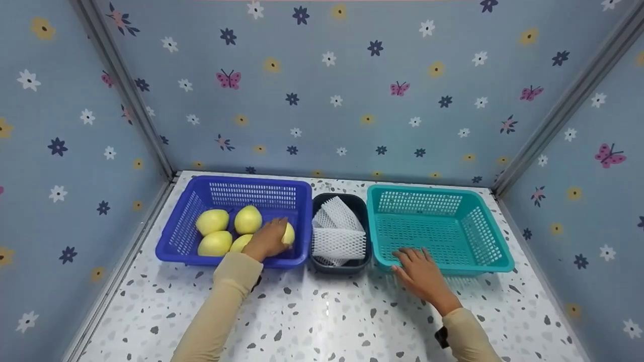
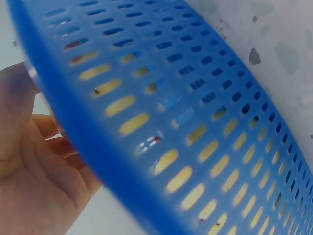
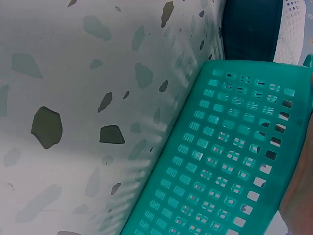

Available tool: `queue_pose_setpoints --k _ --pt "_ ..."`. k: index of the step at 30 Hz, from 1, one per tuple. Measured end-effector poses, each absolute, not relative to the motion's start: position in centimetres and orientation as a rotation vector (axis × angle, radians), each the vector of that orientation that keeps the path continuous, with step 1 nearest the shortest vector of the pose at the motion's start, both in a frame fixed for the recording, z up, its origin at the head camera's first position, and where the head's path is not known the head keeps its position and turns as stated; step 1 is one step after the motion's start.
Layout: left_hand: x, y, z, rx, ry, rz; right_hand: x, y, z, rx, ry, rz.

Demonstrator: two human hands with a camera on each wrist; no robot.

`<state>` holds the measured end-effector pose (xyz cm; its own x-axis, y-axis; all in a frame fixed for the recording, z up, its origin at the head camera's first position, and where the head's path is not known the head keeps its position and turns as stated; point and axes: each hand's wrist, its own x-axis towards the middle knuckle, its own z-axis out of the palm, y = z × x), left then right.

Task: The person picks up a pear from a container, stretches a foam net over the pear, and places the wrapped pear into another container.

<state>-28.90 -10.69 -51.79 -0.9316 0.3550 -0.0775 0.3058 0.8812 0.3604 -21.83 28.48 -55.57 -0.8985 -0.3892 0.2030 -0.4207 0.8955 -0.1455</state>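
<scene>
In the head view several yellow-green pears (image 1: 215, 244) lie in a blue plastic basket (image 1: 183, 259) on the left. My left hand (image 1: 269, 239) reaches over its front rim and grips the rightmost pear (image 1: 288, 234), whose left part the fingers hide. The left wrist view has that hand (image 2: 44, 171) behind the basket's slotted wall (image 2: 142, 73), with yellow showing through the slots. My right hand (image 1: 420, 275) rests at the front rim of a teal basket (image 1: 483, 267), fingers extended over the edge. Its bare mesh floor shows in the head view.
Between the baskets stands a small dark bin (image 1: 336, 269) with white foam net sleeves (image 1: 339, 244) in it. The speckled white tabletop (image 1: 322, 311) runs in front. Flower-patterned panels (image 1: 312, 115) wall in the back and both sides.
</scene>
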Motion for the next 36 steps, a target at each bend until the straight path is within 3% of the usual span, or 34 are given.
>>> queue_pose_setpoints --k 16,36 --pt "-26.5 -11.8 -49.1 0.674 3.107 0.719 -21.9 28.3 -55.8 0.613 -2.874 0.236" --pt "-22.5 -9.5 -48.5 1.043 3.251 1.001 -21.9 27.0 -53.9 0.634 -2.865 0.340"
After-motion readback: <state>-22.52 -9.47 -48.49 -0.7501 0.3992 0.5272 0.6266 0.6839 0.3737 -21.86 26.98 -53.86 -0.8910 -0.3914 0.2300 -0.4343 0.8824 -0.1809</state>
